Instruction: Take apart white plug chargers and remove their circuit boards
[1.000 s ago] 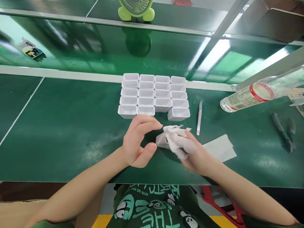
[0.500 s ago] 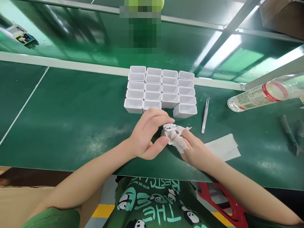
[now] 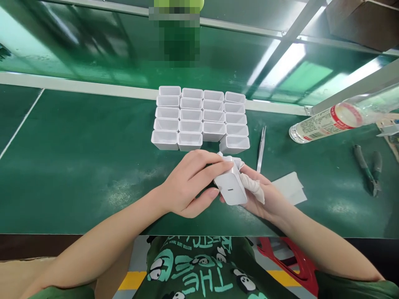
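A white plastic housing [image 3: 230, 189] with a small dark slot in its end is tilted between my hands, above the front part of the table. My left hand [image 3: 190, 182] closes on it from the left, fingers across its upper side and thumb along the near left. From the right, my right hand [image 3: 262, 191] grips the same housing, its fingertips partly hidden behind it. A crumpled white tissue [image 3: 253, 187] is bunched in my right hand against the housing's side. Just beyond stand several similar open white housings [image 3: 190, 140] in close rows.
Metal tweezers [image 3: 262, 147] lie right of the rows, near a folded white tissue [image 3: 289, 187]. Farther right are a clear bottle [image 3: 324, 124] with a red-edged label and dark-handled pliers [image 3: 370, 170]. A red stool [image 3: 289, 261] stands below the table's front edge.
The housing has been turned so its slotted end faces me; the tissue that covered it now sits to its right. My left fingers have come onto the housing. The view has shifted slightly right.
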Motion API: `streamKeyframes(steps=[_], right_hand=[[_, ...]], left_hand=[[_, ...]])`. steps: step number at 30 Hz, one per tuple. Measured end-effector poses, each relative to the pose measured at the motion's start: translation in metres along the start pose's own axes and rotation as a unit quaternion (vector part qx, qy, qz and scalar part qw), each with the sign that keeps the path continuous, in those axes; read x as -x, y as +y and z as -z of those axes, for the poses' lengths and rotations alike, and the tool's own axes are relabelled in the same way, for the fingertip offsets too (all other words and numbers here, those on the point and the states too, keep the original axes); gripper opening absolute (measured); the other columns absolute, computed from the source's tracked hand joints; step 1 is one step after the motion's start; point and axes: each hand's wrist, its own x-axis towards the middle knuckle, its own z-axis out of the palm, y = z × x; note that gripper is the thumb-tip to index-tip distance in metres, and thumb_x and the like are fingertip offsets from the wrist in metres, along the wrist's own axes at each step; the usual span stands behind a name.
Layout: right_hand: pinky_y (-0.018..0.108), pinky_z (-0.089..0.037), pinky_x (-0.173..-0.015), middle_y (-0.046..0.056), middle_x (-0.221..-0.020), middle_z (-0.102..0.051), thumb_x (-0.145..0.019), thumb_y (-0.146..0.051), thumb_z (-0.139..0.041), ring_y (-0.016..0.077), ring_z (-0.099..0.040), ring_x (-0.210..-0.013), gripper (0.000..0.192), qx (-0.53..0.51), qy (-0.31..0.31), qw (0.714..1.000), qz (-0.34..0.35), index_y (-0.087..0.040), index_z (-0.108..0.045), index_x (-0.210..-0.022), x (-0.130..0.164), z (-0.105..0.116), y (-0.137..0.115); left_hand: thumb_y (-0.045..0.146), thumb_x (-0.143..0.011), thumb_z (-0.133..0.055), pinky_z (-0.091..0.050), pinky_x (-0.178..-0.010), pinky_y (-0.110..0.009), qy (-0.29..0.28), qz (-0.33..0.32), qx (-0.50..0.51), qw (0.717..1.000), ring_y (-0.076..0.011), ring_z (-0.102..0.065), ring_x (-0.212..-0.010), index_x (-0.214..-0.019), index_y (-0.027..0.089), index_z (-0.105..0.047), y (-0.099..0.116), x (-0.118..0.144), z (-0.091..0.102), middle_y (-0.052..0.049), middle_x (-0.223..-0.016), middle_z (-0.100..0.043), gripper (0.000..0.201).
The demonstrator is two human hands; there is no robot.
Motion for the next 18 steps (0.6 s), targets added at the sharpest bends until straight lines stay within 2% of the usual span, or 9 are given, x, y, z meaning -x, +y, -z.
streamKeyframes(steps=[3, 11, 18], right_hand=[[0.039, -0.061, -0.08, 0.005, -0.111, -0.066, -0.092, -0.042, -0.061, 0.0189, -0.07, -0.09, 0.049, -0.031, -0.013, 0.999, -0.008, -0.031, -0.044, -0.137, 0.0003, 0.0013, 0.0001], [0.04, -0.061, -0.079, 0.007, -0.11, -0.067, -0.092, -0.047, -0.061, 0.0187, -0.07, -0.083, 0.054, 0.0, -0.001, 1.0, -0.009, -0.027, -0.045, -0.139, -0.0001, -0.0003, -0.0011], [0.044, -0.059, -0.091, 0.008, -0.122, -0.064, -0.093, -0.039, -0.061, 0.0183, -0.068, -0.095, 0.048, -0.054, -0.015, 0.998, -0.007, -0.026, -0.048, -0.137, -0.001, 0.0002, -0.0014]], left_hand=[[0.028, -0.094, -0.042, -0.053, -0.086, -0.04, -0.008, 0.004, 0.001, 1.0, -0.0253, -0.058, -0.105, -0.131, 0.007, -0.051, -0.0006, 0.0003, 0.0011, -0.017, -0.115, -0.059, 0.044], [0.03, -0.095, -0.04, -0.054, -0.084, -0.04, -0.017, 0.015, 0.006, 1.0, -0.025, -0.058, -0.104, -0.134, 0.009, -0.049, -0.0007, 0.0001, 0.0017, -0.017, -0.116, -0.059, 0.045], [0.025, -0.096, -0.038, -0.052, -0.085, -0.039, -0.022, 0.03, 0.017, 0.999, -0.0248, -0.058, -0.103, -0.132, 0.007, -0.051, -0.0011, 0.0011, 0.0017, -0.017, -0.115, -0.058, 0.043]])
